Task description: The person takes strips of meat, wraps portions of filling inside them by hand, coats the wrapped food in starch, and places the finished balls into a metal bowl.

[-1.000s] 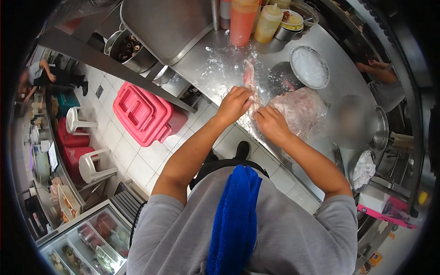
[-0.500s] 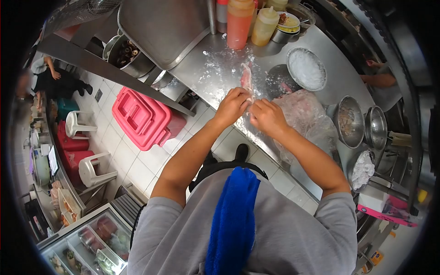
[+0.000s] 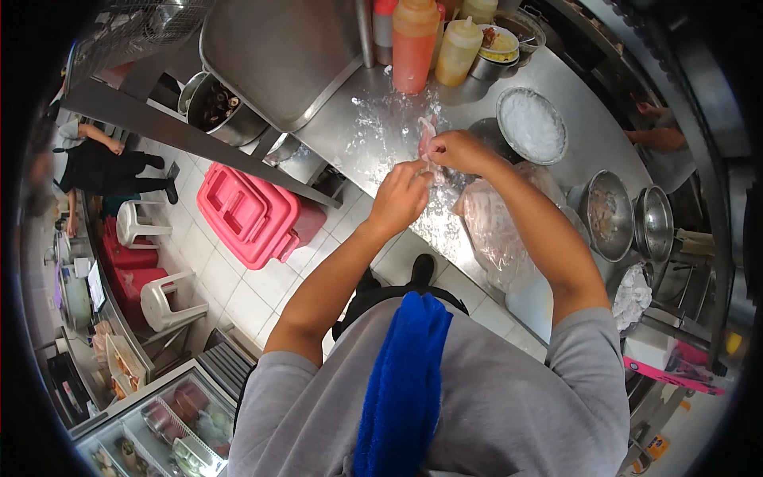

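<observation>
Two hands, one pale strip (image 3: 427,129), one steel counter (image 3: 334,119) beneath. I see my left hand (image 3: 397,197) closed on the strip's near part; my right hand (image 3: 461,153) pinches farther along, shifted forward since the earlier frame. Two white stools (image 3: 168,301) stand left.

The meat strip (image 3: 426,137) is thin, pale pink with whitish parts, and looks soft and uneven. It lies lengthwise over the steel table (image 3: 381,103), among white powder (image 3: 387,119); its lower part is partly hidden.

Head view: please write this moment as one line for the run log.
left hand at near end of pinkish strip | right hand pinching it farther up | steel table powder-dusted | plastic bag beside hands
</observation>
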The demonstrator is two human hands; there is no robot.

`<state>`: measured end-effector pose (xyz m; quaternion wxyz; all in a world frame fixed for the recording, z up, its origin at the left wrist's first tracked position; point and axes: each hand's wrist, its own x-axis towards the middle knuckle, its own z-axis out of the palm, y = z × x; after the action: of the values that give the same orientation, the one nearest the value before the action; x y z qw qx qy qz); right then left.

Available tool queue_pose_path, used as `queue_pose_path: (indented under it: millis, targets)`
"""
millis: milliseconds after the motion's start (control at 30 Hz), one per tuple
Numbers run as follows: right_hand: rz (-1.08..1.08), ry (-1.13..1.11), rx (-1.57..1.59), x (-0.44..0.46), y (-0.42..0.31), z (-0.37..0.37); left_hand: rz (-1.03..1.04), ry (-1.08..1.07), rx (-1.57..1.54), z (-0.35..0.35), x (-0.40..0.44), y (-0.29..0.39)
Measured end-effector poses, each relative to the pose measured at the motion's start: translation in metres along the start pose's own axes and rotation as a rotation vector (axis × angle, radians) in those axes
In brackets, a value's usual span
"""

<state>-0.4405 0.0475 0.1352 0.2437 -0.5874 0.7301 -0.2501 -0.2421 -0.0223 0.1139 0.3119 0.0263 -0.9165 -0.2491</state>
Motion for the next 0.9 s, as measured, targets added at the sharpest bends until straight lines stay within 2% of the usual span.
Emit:
queue_pose_path:
  millis: [33, 167, 233, 267, 333, 367, 433, 467, 533, 633, 900]
  targets:
    - [0.088, -0.06, 0.053, 0.003, 0.002, 0.0, 0.037, -0.017, 0.008, 0.001, 0.003, 0.0]
    - [0.065, -0.044, 0.065, 0.008, 0.022, 0.016, 0.04, -0.128, 0.024, 0.008, 0.007, -0.003]
    - [0.164, 0.202, 0.189, 0.003, 0.018, 0.019, 0.04, -0.133, 0.012, 0.012, 0.008, -0.008]
    - [0.165, 0.205, 0.19, -0.002, 0.018, 0.018, 0.034, -0.138, -0.001, 0.014, 0.007, -0.011]
    - [0.263, 0.466, 0.205, -0.017, -0.008, 0.005, 0.026, -0.132, -0.018, 0.014, 0.007, -0.012]
    - [0.265, 0.466, 0.206, -0.027, -0.015, 0.006, 0.018, -0.125, -0.037, 0.014, 0.007, -0.012]
    - [0.23, 0.319, 0.166, -0.052, -0.025, 0.01, 0.012, -0.116, -0.07, 0.015, 0.007, -0.013]
    - [0.23, 0.321, 0.163, -0.061, -0.029, 0.015, 0.004, -0.103, -0.099, 0.016, 0.007, -0.014]
    - [-0.105, 0.441, -0.148, -0.074, -0.034, 0.03, -0.004, -0.092, -0.094, 0.016, 0.007, -0.013]
    - [-0.021, 0.388, -0.272, -0.078, -0.033, 0.043, -0.015, -0.077, -0.096, 0.017, 0.007, -0.012]
    - [-0.075, 0.442, -0.24, -0.079, -0.033, 0.053, -0.04, -0.065, -0.157, 0.013, -0.002, -0.008]
